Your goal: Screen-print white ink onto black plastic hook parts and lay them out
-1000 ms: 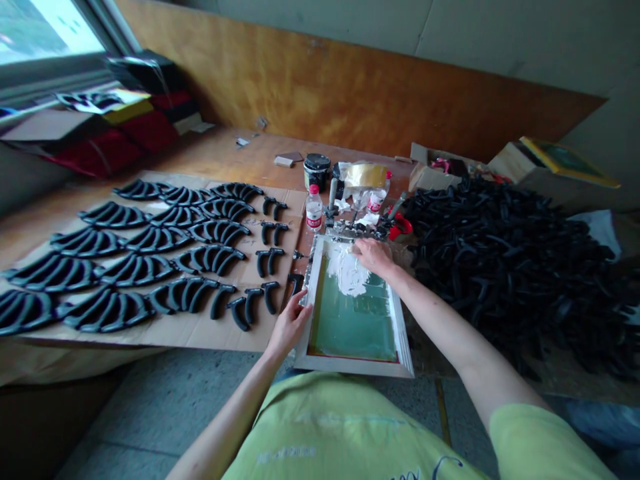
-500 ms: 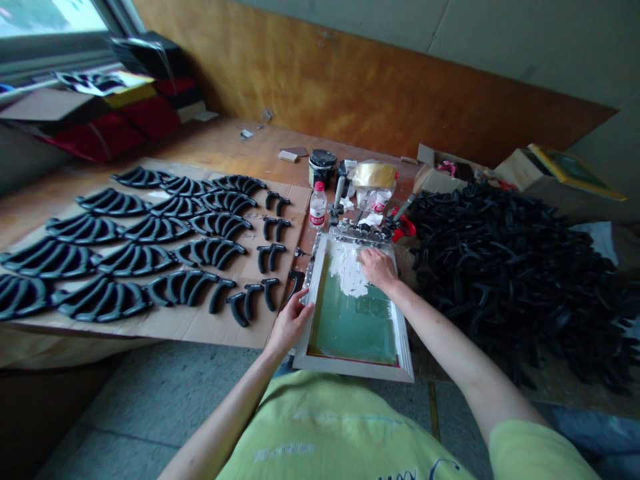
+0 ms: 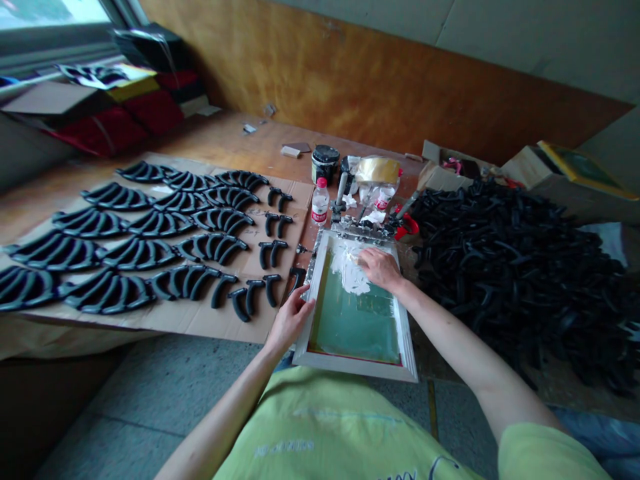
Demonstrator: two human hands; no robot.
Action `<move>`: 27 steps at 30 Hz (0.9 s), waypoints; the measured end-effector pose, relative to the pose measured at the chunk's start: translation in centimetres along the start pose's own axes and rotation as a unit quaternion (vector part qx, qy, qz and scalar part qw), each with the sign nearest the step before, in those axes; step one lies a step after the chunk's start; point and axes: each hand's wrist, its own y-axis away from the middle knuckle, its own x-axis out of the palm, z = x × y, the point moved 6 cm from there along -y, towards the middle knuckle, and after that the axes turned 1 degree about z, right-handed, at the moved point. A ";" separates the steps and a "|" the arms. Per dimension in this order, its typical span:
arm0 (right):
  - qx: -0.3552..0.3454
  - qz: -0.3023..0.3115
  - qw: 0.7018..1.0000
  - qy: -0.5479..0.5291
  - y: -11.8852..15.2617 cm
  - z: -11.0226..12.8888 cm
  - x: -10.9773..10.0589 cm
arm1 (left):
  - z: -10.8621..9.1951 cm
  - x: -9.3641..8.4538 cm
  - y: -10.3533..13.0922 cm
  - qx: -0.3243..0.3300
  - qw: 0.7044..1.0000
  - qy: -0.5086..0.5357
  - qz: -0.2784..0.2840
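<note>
Probably light, stiff: silver-grey rectangular green-meshed frame, best held by its sides. Left hand touches one; right hand curled; grips unclear.

The framed screen is a rectangle with a pale, silver-grey rim, its long sides running away from the person. Its far end meets a paint-spattered clamp on the counter; whether it lies flat or slightly raised cannot be told. Inside the rim stretches a green mesh, bordered by a dark red line at the near end and marked by a darker rectangular patch near the middle. Thick white paste covers much of the mesh's far part (streaky and ragged-edged, like rough plaster), and white smears also run along the right inner side of the rim.
</note>
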 end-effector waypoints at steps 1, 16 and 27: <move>0.005 -0.004 1.000 -0.007 -0.1 -0.2 -0.3 | -0.1 0.0 0.0 0.001 1.000 0.000 0.002; -0.097 -0.069 0.989 -0.083 2.2 0.9 -0.7 | -1.9 0.1 0.5 -0.012 1.000 0.025 -0.002; -0.026 -0.032 0.995 -0.094 5.2 0.6 -2.4 | -0.8 0.2 0.3 -0.010 1.000 0.011 -0.006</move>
